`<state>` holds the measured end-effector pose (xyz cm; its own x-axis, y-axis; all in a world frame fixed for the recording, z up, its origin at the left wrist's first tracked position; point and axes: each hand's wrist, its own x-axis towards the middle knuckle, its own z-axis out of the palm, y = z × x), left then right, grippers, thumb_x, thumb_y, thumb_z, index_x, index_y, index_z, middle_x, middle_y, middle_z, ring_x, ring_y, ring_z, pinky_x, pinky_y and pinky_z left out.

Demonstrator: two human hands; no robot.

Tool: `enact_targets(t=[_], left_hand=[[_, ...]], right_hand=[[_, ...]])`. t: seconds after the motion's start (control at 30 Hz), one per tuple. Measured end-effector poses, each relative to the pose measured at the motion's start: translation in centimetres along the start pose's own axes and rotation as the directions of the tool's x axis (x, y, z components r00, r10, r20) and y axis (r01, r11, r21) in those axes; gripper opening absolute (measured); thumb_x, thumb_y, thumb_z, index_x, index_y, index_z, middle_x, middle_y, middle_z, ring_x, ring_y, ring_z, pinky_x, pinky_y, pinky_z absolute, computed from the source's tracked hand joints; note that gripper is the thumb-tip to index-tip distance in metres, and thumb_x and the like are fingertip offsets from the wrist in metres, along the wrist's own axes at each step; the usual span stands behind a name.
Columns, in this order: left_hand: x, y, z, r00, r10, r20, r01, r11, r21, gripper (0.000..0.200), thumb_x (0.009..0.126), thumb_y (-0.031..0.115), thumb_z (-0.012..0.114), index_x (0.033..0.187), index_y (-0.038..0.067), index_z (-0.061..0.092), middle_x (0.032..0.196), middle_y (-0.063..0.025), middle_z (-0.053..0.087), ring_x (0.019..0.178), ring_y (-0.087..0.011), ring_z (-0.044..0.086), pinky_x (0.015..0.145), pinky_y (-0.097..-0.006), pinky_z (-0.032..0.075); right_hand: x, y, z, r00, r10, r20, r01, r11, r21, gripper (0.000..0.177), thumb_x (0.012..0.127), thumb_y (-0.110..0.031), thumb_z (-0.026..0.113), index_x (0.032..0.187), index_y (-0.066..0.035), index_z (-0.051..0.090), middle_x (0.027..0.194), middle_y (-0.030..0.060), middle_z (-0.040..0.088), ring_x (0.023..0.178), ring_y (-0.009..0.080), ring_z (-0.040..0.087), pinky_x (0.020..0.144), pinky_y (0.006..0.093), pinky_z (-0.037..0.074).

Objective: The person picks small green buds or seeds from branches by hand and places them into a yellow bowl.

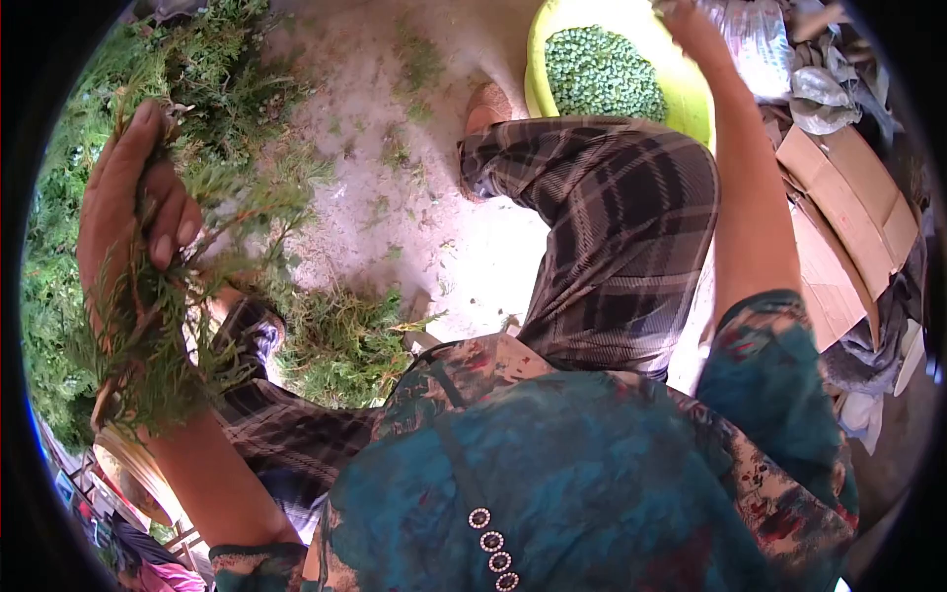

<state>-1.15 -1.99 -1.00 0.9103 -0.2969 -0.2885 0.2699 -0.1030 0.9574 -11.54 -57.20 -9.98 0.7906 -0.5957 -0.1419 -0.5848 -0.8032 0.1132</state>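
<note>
My left hand (pixel 123 222) is raised at the left, its fingers curled around a leafy evergreen sprig (pixel 158 365) that hangs down over my wrist and spreads out to the right. My right hand (pixel 691 32) is over the right side of a yellow-green basin (pixel 536 69), at the top edge of the view. Its fingers are blurred and partly cut off, so their grip does not show. Many small, pale green cones or berries (pixel 604 74) fill the bottom of the basin.
Cut evergreen branches (pixel 69 286) are heaped along the left, with a smaller pile (pixel 340 345) between my legs. Leaf scraps lie on the concrete floor (pixel 395 187). At the right are folded cardboard (pixel 848 197) and plastic bags (pixel 755 49). A sandalled foot (pixel 486 107) stands beside the basin.
</note>
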Motion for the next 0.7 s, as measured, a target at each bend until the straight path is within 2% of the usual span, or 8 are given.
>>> enact_targets(t=[0.03,0.1,0.17,0.2,0.27,0.37,0.53,0.7], left_hand=[[-0.1,0.1,-0.4,1.000,0.008,-0.001,-0.008,1.000,-0.004,0.022,0.090,0.025,0.055,0.080,0.005,0.050,0.047,0.0051,0.031,0.033,-0.0043,0.028,0.038,-0.0208,0.030],[0.0,0.1,-1.4,1.000,-0.009,0.016,0.010,1.000,-0.015,0.022,0.090,0.025,0.055,0.082,0.005,0.051,0.047,0.0056,0.031,0.034,-0.0040,0.027,0.038,-0.0204,0.029],[-0.1,0.5,-1.7,1.000,-0.026,-0.010,0.027,0.999,0.033,0.023,0.089,0.026,0.056,0.083,0.004,0.052,0.048,0.0060,0.031,0.034,-0.0036,0.028,0.038,-0.0202,0.030],[0.1,0.5,-2.2,1.000,-0.003,-0.031,0.004,0.999,0.041,0.023,0.089,0.026,0.057,0.084,0.004,0.053,0.049,0.0061,0.031,0.034,-0.0035,0.028,0.038,-0.0201,0.030],[1.1,0.5,-3.7,0.998,0.004,-0.060,0.000,0.998,0.058,0.023,0.090,0.027,0.056,0.085,0.005,0.052,0.049,0.0064,0.029,0.034,-0.0038,0.029,0.038,-0.0199,0.032],[2.6,0.4,-6.6,0.997,-0.058,0.051,0.058,0.998,-0.002,0.022,0.092,0.026,0.053,0.085,0.006,0.050,0.048,0.0058,0.028,0.032,-0.0045,0.030,0.037,-0.0208,0.034],[4.2,0.8,-9.5,0.960,-0.111,0.259,0.091,0.992,0.085,0.026,0.097,0.024,0.040,0.084,0.003,0.046,0.045,0.0035,0.029,0.029,-0.0085,0.029,0.035,-0.0233,0.033],[4.8,1.2,-9.9,0.981,-0.193,0.034,0.182,0.962,0.204,0.028,0.098,0.025,0.039,0.088,0.000,0.046,0.046,0.0030,0.029,0.030,-0.0100,0.030,0.037,-0.0233,0.033]], right_hand=[[-2.2,-0.2,1.9,0.956,0.004,0.292,0.062,0.974,-0.216,0.038,0.083,-0.034,0.060,0.105,-0.002,0.058,0.081,0.0129,0.065,0.069,0.0246,0.062,0.060,0.0335,0.047],[-6.4,5.1,8.1,0.962,-0.270,0.036,0.272,0.944,-0.185,0.039,0.083,-0.037,0.059,0.103,-0.004,0.060,0.089,0.0115,0.065,0.077,0.0221,0.063,0.067,0.0355,0.048],[-8.8,1.5,6.1,0.973,0.031,0.229,-0.051,0.996,0.079,0.042,0.081,-0.038,0.060,0.104,-0.004,0.061,0.108,0.0172,0.061,0.093,0.0258,0.062,0.084,0.0386,0.047],[-10.1,-0.2,6.7,0.970,0.028,0.240,-0.048,0.996,0.078,0.042,0.081,-0.038,0.060,0.104,-0.004,0.061,0.108,0.0172,0.061,0.093,0.0258,0.062,0.084,0.0386,0.047],[-12.2,-2.4,7.9,0.961,-0.127,0.246,0.199,0.935,-0.294,0.041,0.083,-0.037,0.059,0.105,-0.002,0.060,0.107,0.0132,0.062,0.100,0.0231,0.059,0.089,0.0375,0.044],[-14.6,-2.1,8.4,0.959,-0.110,0.260,0.172,0.958,-0.231,0.040,0.083,-0.036,0.058,0.104,-0.002,0.060,0.105,0.0125,0.062,0.098,0.0225,0.059,0.087,0.0369,0.044],[-16.9,-2.3,11.8,0.953,-0.044,0.301,0.055,0.998,-0.026,0.037,0.084,-0.036,0.057,0.100,-0.003,0.059,0.100,0.0108,0.061,0.092,0.0209,0.058,0.081,0.0356,0.043],[-21.6,-2.7,16.1,0.916,0.005,0.402,-0.097,0.973,0.211,0.034,0.086,-0.036,0.055,0.097,-0.004,0.058,0.096,0.0090,0.059,0.086,0.0194,0.056,0.076,0.0342,0.043]])
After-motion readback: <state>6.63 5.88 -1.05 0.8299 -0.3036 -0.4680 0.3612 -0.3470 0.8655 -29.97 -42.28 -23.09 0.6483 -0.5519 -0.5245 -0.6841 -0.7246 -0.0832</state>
